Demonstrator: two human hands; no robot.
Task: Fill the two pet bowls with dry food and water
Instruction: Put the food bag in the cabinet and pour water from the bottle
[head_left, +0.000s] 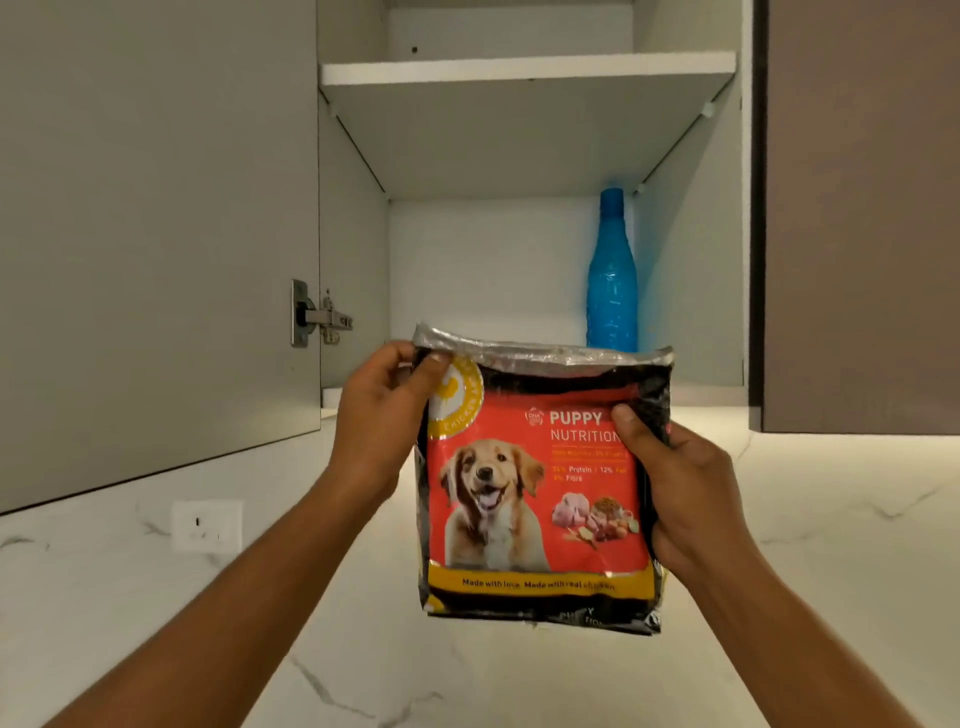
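Open cabinet door (156, 234) at 9 o'clock, its hinge (317, 319) on the inner edge. Wall socket (207, 525) at 8 o'clock on the marble backsplash (831, 519). Left hand (382, 410) pinches the upper left corner of the puppy food bag (535, 499), held upright in mid-air at centre. Right hand (680, 488) grips the bag's right edge, thumb on the front. Blue bottle (612, 275) stands upright at 12 o'clock on the lower cabinet shelf (696, 387), behind the bag; upper shelf (527, 67) above
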